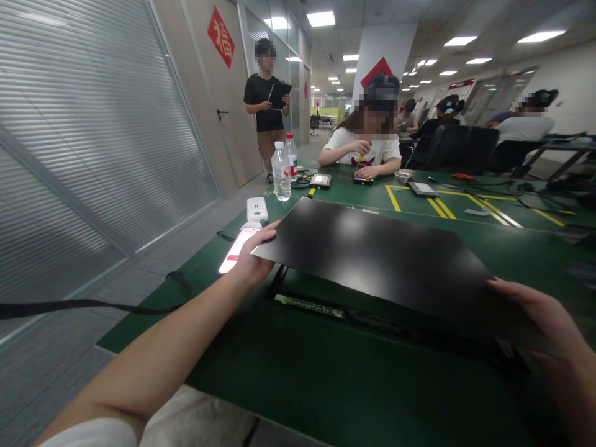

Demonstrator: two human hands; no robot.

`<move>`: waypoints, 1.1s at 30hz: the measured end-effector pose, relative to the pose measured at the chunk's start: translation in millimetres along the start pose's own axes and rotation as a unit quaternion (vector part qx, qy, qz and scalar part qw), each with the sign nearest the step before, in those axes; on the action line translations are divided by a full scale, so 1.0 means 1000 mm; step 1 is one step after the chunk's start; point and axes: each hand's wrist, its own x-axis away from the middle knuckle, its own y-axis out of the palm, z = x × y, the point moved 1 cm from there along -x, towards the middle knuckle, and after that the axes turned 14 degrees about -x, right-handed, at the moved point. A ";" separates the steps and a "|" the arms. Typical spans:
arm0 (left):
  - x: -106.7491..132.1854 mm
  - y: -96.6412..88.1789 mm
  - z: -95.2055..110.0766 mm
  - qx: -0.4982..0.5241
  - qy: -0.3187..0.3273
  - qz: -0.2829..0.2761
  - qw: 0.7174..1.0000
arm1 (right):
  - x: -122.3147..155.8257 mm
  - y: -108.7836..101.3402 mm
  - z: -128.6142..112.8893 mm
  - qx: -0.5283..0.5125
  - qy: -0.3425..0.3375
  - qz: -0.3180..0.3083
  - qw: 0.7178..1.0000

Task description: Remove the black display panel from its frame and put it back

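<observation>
Left hand [254,259] and right hand [542,310] gripped opposite ends of a thin, flat black sheet [372,251], its smooth surface softly reflective

Indoor scene lit by rectangular ceiling panels [321,19] — bright overhead, dim across the near tabletop [326,385]. Soft pale glare marks the black sheet [372,248]; the phone screen [236,248] glows. The right hand [554,315] is slightly blurred — wide-angle distortion tilts the door [223,93] at left.

The panel [367,251] is plain black, the table [298,379] green with yellow tape lines [393,199].
</observation>
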 end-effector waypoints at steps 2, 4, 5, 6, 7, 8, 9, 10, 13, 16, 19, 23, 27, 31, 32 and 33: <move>0.001 0.000 0.005 0.008 0.012 0.012 1.000 | 0.010 0.009 -0.001 0.014 0.050 -0.038 0.998; 0.001 0.000 0.008 0.019 0.023 0.025 0.999 | 0.015 0.016 -0.002 -0.001 0.042 -0.056 0.998; 0.001 0.000 0.009 0.024 0.028 0.034 0.999 | 0.017 0.018 -0.003 -0.008 0.036 -0.065 0.997; 0.001 0.000 0.010 0.028 0.032 0.045 0.998 | 0.017 0.020 -0.003 -0.013 0.025 -0.068 0.997; 0.001 0.001 0.011 0.029 0.036 0.056 0.997 | 0.017 0.022 -0.003 -0.014 0.015 -0.070 0.997; 0.000 0.001 0.011 0.028 0.040 0.065 0.997 | 0.017 0.023 -0.003 -0.013 0.006 -0.072 0.997; 0.000 0.002 0.011 0.024 0.043 0.071 0.996 | 0.017 0.024 -0.003 -0.011 -0.004 -0.070 0.997; 0.001 0.002 0.011 0.018 0.044 0.074 0.996 | 0.017 0.024 -0.003 -0.008 -0.013 -0.065 0.998; 0.001 0.005 0.008 -0.004 0.037 0.061 0.997 | 0.018 0.024 -0.002 0.016 -0.027 -0.044 0.999; 0.001 0.007 0.003 -0.016 0.027 0.043 0.999 | 0.018 0.022 -0.002 0.061 -0.055 -0.033 0.996; 0.000 0.008 -0.003 -0.006 0.015 0.042 0.999 | 0.014 0.019 -0.002 0.111 -0.093 -0.012 0.989; 0.001 0.008 -0.009 -0.009 -0.013 0.043 0.999 | 0.010 0.018 -0.002 0.147 -0.120 0.008 0.982; 0.002 0.008 -0.011 -0.027 -0.030 0.023 0.999 | 0.009 0.019 -0.002 0.149 -0.119 0.021 0.981; 0.002 0.006 -0.008 -0.037 -0.027 0.015 0.999 | 0.008 0.019 0.000 0.147 -0.114 0.014 0.982; 0.002 0.006 -0.006 -0.038 -0.023 0.017 0.999 | 0.009 0.020 0.000 0.145 -0.112 0.009 0.983; 0.002 0.005 -0.004 -0.038 -0.019 0.020 0.999 | 0.010 0.020 0.001 0.142 -0.111 0.005 0.984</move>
